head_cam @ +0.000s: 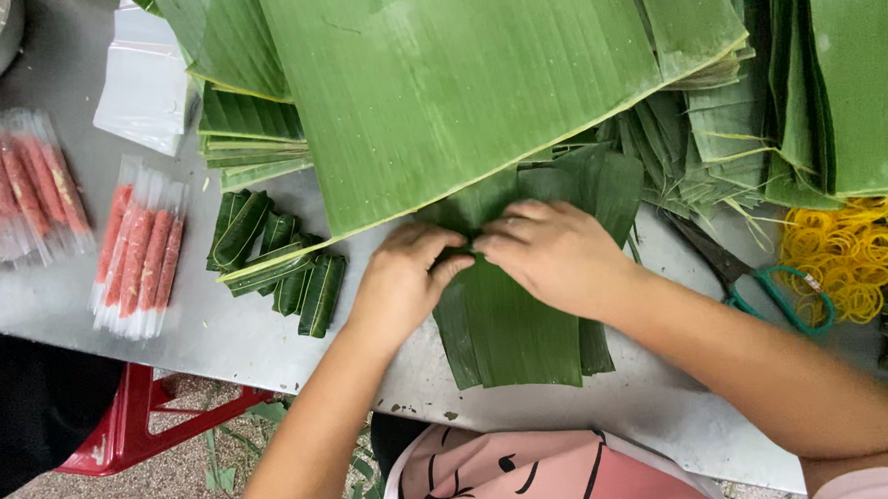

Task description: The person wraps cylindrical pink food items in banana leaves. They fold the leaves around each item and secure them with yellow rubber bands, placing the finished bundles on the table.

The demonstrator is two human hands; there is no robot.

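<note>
Both my hands meet over a stack of cut banana leaf strips (516,326) lying on the metal table (221,331). My left hand (401,280) and my right hand (552,251) pinch and fold the far end of the strips together, fingertips touching at the middle. What lies inside the fold is hidden by my fingers. A large banana leaf (439,92) overhangs just beyond my hands.
Several finished leaf-wrapped rolls (277,265) lie to the left. Plastic-sleeved pink sausages (139,250) and another batch (24,185) sit at far left. Green-handled scissors (760,283) and yellow rubber bands (852,250) lie right. Leaf stacks (802,89) fill the back. A red stool (135,423) stands below.
</note>
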